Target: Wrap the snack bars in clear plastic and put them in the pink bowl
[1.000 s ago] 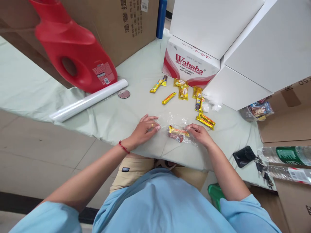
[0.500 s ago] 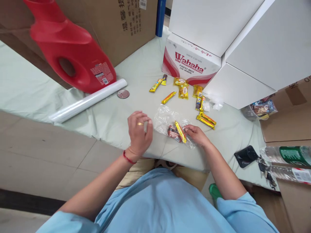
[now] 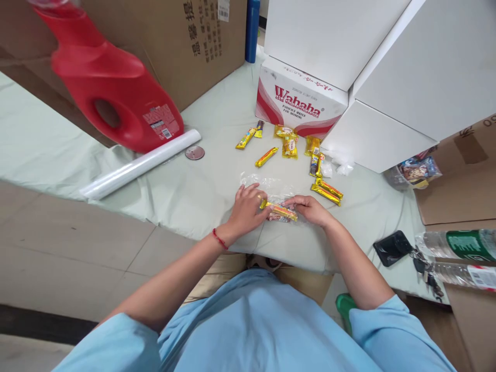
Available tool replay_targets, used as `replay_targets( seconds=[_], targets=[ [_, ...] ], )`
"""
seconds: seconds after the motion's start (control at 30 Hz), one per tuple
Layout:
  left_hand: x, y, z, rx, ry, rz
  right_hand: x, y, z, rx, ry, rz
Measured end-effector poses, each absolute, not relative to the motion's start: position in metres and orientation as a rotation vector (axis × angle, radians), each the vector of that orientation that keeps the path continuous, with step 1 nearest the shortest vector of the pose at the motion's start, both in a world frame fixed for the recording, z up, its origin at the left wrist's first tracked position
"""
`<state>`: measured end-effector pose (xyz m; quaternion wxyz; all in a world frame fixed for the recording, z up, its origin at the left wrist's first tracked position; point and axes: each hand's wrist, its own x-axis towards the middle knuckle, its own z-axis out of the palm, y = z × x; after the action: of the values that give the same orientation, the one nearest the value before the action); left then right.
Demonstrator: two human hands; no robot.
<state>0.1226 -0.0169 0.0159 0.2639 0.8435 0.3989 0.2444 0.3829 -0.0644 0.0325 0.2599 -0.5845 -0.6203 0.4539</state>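
Observation:
A yellow-wrapped snack bar (image 3: 282, 210) lies across a dark red-brown packet (image 3: 276, 218), mostly covered, on a crumpled sheet of clear plastic film (image 3: 277, 186). At the bar's left end, my left hand (image 3: 250, 208) is closed, thumb and fingers gripping the yellow wrapper. My right hand (image 3: 310, 209) pinches the film by the bar's right end; its fingertips partly hide the bar. Beyond my hands lie a single yellow bar (image 3: 266, 157), two yellow bars (image 3: 326, 194) side by side to the right, and several small yellow-wrapped snacks (image 3: 289, 146).
A white roll (image 3: 143, 164) and a round metal disc (image 3: 194, 152) lie left, before a red jug (image 3: 127, 98). A Wahaba-type carton (image 3: 300, 98) and white boxes (image 3: 395, 134) stand behind. Right are a black phone (image 3: 392, 248), keys (image 3: 426, 274) and plastic bottles (image 3: 457, 245).
My left hand has moved right and down onto the bar, taking hold of its left end. The bar has turned from steeply slanted to nearly level. My right hand stays by its right end.

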Motion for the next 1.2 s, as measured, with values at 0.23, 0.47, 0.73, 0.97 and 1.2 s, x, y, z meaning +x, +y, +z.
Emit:
replay_targets(
  seconds=[0.23,0.47,0.73,0.97,1.2],
  targets=[
    [0.117,-0.013,0.015,2.082,1.035,0.595,0.373,-0.046,0.043,-1.580,-1.626,1.378],
    [0.122,-0.003,0.016,2.093,1.309,0.461,0.358,-0.029,0.045,-1.984,-1.814,1.150],
    [0.105,-0.037,0.055,2.377,1.468,1.473,0.333,-0.034,0.048,-2.436,-2.217,0.393],
    [0.143,-0.094,0.037,2.720,1.005,0.977,0.327,-0.036,0.050,-2.487,-2.180,0.405],
    [0.140,-0.072,-0.006,2.769,1.011,0.944,0.369,-0.042,0.048,-2.429,-2.021,0.435]
  ],
)
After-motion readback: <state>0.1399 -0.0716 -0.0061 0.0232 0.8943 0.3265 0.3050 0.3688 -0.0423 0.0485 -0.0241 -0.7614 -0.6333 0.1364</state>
